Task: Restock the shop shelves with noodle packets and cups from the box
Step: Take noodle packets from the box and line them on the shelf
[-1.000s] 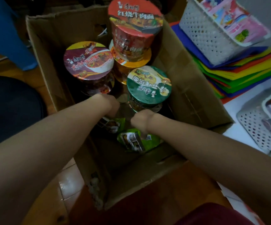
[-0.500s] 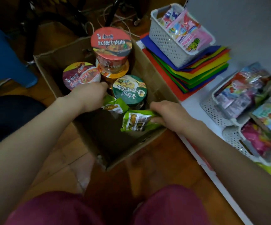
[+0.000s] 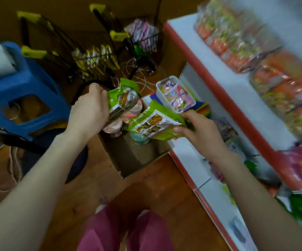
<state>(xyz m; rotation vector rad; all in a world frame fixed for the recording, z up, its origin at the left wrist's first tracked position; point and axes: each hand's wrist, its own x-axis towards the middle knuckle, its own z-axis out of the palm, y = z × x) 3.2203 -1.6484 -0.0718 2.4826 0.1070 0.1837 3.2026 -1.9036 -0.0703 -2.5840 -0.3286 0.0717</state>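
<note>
Trousers [image 3: 121, 230] and bare floor [image 3: 161, 196] lie nearest. The floor strip between the knees and the shelving is the standing room.

The box [image 3: 134, 158] sits on the floor with its right corner just beside the red edge of the lower shelf [image 3: 186, 156]. This placement probably keeps transfers short. Cups [image 3: 113, 128] stand upright at its far end, lids up. The near half shows only cardboard.

The left hand [image 3: 88, 109] grips the left packet [image 3: 123, 100] by one side and holds it upright above the cups. The right hand [image 3: 199, 131] pinches the right packet [image 3: 152, 124] at its right end, thumb on top. This packet lies nearly flat over the right side of the box. Both packets are clear of the box walls. Taking one per hand likely halves the trips.

A basket [image 3: 175, 95] of pink sachets stands on the lower shelf beyond the right packet. The upper shelf [image 3: 219, 57] carries rows of stock, too blurred to identify. A white strip lies between its red edge and that stock. Any packet bound there must rise over the edge.

A stool [image 3: 19, 87], carts [image 3: 92, 57] and loose cords crowd the left and far floor. The free path appears to run rightward.
</note>
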